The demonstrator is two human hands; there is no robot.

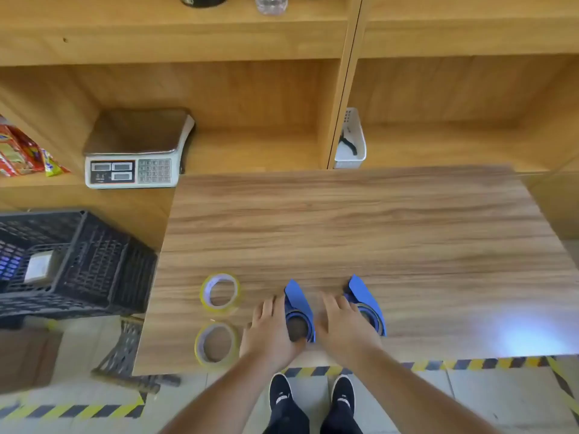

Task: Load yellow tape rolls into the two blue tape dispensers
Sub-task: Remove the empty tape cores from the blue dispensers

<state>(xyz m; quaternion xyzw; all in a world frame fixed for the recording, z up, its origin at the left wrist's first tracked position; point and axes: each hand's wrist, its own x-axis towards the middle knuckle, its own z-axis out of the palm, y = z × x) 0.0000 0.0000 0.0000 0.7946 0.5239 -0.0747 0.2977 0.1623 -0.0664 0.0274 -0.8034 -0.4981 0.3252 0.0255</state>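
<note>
Two blue tape dispensers stand side by side near the front edge of the wooden table (344, 220). My left hand (271, 328) grips the left dispenser (297, 305) from its left side, thumb at its round hub. My right hand (343, 324) lies against the right dispenser (366, 303), covering its left side. Two yellow tape rolls lie flat to the left of my hands: the farther roll (220, 292) and the nearer roll (216, 344) at the table's front edge. Both dispenser hubs look empty of tape.
A black plastic crate (72, 264) sits left of the table. A weighing scale (134, 151) and snack packets (22, 148) rest on the wooden shelf behind. A white basket (352, 142) stands in the shelf. Striped hazard tape (470, 364) marks the floor by my shoes.
</note>
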